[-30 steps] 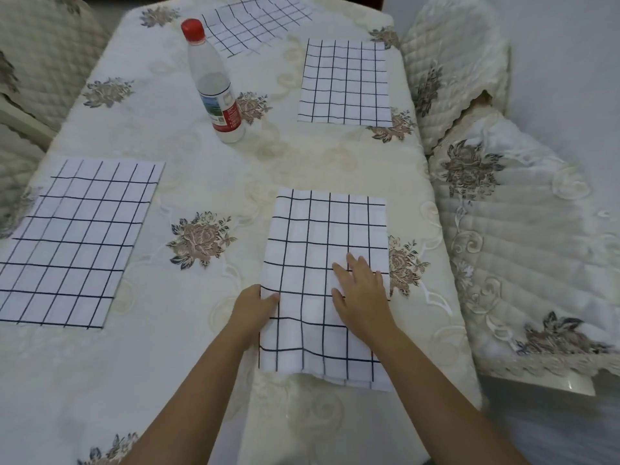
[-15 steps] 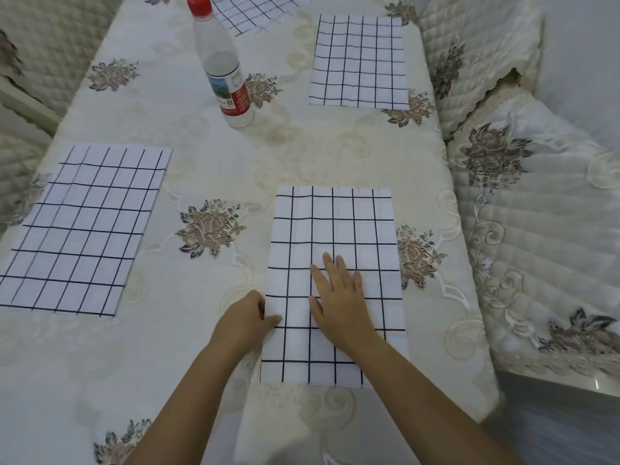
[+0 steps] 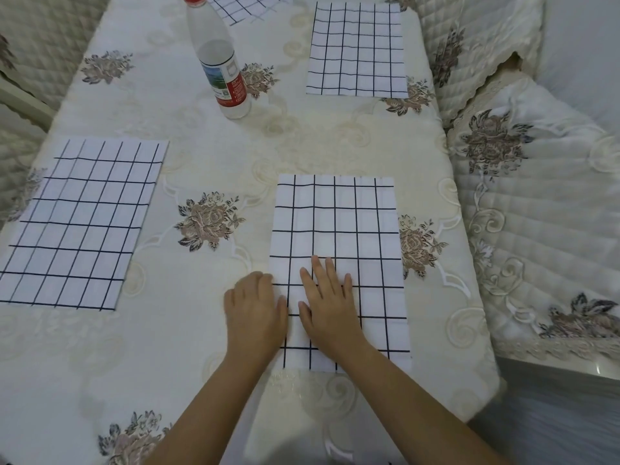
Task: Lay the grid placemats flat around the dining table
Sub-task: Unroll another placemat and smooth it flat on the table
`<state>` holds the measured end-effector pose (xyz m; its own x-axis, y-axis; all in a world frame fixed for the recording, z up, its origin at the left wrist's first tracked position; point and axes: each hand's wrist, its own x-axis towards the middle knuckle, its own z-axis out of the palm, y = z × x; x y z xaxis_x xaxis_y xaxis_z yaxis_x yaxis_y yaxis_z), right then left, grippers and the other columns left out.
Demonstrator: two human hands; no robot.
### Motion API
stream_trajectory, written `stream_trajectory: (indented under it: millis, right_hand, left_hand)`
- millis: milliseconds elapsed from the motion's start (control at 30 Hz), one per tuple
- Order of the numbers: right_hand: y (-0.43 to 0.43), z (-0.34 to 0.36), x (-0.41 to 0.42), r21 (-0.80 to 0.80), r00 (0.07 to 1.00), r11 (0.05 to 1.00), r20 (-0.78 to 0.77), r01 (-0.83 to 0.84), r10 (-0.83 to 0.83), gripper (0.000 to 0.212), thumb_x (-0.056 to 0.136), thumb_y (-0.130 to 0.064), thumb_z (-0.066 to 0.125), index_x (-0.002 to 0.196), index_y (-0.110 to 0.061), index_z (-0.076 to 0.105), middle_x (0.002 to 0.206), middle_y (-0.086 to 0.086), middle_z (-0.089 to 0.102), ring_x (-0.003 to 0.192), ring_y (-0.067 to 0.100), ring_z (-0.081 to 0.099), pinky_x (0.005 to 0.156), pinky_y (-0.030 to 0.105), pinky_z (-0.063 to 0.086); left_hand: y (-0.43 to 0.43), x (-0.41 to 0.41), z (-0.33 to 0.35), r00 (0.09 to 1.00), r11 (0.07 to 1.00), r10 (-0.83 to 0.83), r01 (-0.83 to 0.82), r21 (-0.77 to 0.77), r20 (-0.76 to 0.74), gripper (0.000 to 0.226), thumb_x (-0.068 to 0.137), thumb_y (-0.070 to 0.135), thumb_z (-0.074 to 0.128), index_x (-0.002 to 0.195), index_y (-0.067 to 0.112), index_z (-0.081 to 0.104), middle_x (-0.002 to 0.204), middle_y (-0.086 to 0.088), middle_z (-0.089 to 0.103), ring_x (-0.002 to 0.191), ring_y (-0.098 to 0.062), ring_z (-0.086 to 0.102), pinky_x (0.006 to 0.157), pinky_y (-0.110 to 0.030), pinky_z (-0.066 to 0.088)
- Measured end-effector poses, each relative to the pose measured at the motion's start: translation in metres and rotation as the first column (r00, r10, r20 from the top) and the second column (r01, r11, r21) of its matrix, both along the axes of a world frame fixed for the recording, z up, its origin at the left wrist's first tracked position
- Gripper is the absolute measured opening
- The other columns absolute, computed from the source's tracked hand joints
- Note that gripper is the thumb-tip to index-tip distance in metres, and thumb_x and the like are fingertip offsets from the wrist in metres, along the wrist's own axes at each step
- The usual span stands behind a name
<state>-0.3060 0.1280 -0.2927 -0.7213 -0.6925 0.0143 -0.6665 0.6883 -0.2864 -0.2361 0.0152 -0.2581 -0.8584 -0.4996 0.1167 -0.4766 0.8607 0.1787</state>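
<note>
A white placemat with a black grid (image 3: 335,223) lies flat on the near right part of the dining table (image 3: 218,156). My right hand (image 3: 330,310) presses flat on its near half, fingers straight. At the mat's left edge my left hand (image 3: 253,310) has its fingers curled and its thumb over the edge, pinching it. Three more grid placemats lie flat: one at the left (image 3: 84,223), one at the far right (image 3: 357,48), and one at the far end (image 3: 241,8), partly cut off by the frame.
A plastic water bottle with a red cap and label (image 3: 221,62) stands upright in the far middle of the table. Chairs with quilted covers stand close along the right side (image 3: 536,213), at the far right (image 3: 479,38) and at the far left (image 3: 40,38). The cream tablecloth hangs over the near edge.
The near placemat slid away from me; its near end no longer hangs over the table edge. My right hand shifted left on the mat. My left hand stayed at the left edge.
</note>
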Motion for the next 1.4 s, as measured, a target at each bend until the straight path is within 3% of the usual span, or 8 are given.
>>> stream_trajectory:
  millis: [100,200,300,567,833,1100,1300,1400]
  right_hand:
    - [0.001,-0.003,0.006,0.006,1.000,1.000,-0.007,-0.007,0.007,0.052,0.085,-0.032,0.035,0.134,-0.012,0.038,0.141,0.012,0.047,0.130,0.032,0.044,0.098,0.056,0.040]
    - [0.015,-0.011,0.008,0.019,1.000,1.000,-0.026,0.000,0.001,0.053,0.089,-0.031,0.034,0.139,-0.012,0.036,0.148,0.008,0.038,0.139,0.027,0.031,0.108,0.052,0.031]
    - [0.044,-0.015,-0.006,-0.011,0.992,0.992,-0.027,0.122,-0.122,0.055,0.092,-0.036,0.033,0.142,-0.013,0.032,0.151,0.004,0.031,0.144,0.019,0.012,0.110,0.049,0.016]
    - [0.098,-0.010,-0.045,-0.038,0.908,0.907,0.043,0.419,-0.418,0.056,0.089,-0.031,0.030,0.135,-0.002,0.043,0.145,0.017,0.040,0.135,0.026,0.023,0.101,0.062,0.030]
    - [0.002,-0.011,-0.041,-0.027,0.995,0.995,-0.002,0.099,-0.099,0.054,0.088,-0.027,0.048,0.137,-0.010,0.034,0.144,0.010,0.043,0.136,0.023,0.025,0.109,0.051,0.026]
    - [0.035,-0.005,-0.122,0.120,0.963,0.959,0.050,0.257,-0.264,0.065,0.089,-0.042,0.010,0.147,-0.016,0.023,0.156,-0.002,0.017,0.144,0.024,0.015,0.113,0.052,0.015]
    - [0.012,0.006,-0.144,0.082,0.938,0.941,0.086,0.330,-0.336,0.074,0.084,-0.041,0.002,0.145,-0.006,0.025,0.156,0.012,0.014,0.145,0.030,0.009,0.114,0.051,0.007]
    - [-0.032,0.011,-0.134,0.063,0.980,0.983,0.095,0.170,-0.176,0.056,0.086,-0.028,0.027,0.131,-0.001,0.050,0.141,0.017,0.045,0.130,0.036,0.043,0.100,0.058,0.035]
  left_hand:
    - [0.022,-0.005,-0.016,0.975,0.965,-0.221,0.219,0.144,-0.002,0.042,0.083,0.019,0.038,0.121,0.003,0.049,0.126,-0.016,0.059,0.119,-0.029,0.054,0.096,-0.047,0.042]
    - [0.026,0.008,-0.036,0.973,0.948,-0.210,0.180,0.261,0.094,0.052,0.097,0.033,0.023,0.142,0.010,0.030,0.150,-0.004,0.028,0.143,-0.013,0.014,0.112,-0.044,0.019]
    - [0.012,0.023,-0.040,0.978,0.975,-0.130,0.097,0.200,0.162,0.057,0.092,0.038,0.027,0.145,0.014,0.027,0.153,-0.003,0.024,0.143,-0.015,0.011,0.111,-0.049,0.020]
    - [-0.012,0.026,-0.031,0.990,0.985,-0.003,-0.021,0.172,0.138,0.050,0.088,0.020,0.028,0.130,-0.001,0.046,0.141,-0.023,0.042,0.133,-0.038,0.036,0.095,-0.065,0.036]
    - [0.021,-0.074,-0.026,0.944,0.951,-0.254,0.203,0.235,0.209,0.056,0.082,0.026,0.032,0.126,-0.001,0.053,0.135,-0.017,0.052,0.126,-0.030,0.048,0.091,-0.055,0.048]
    - [-0.044,-0.084,-0.041,0.977,0.982,-0.072,0.034,0.186,0.201,0.071,0.083,0.046,-0.002,0.149,0.019,0.003,0.154,0.007,-0.009,0.142,-0.011,-0.011,0.115,-0.049,0.000]
    - [-0.044,-0.111,-0.034,0.992,0.987,-0.056,0.039,0.155,0.109,0.061,0.088,0.026,0.023,0.138,-0.007,0.033,0.148,-0.027,0.027,0.139,-0.040,0.022,0.108,-0.058,0.014]
    - [-0.029,-0.145,-0.027,0.976,0.969,-0.196,0.178,0.173,0.094,0.056,0.089,0.021,0.026,0.138,-0.007,0.032,0.149,-0.024,0.028,0.139,-0.037,0.025,0.109,-0.058,0.014]
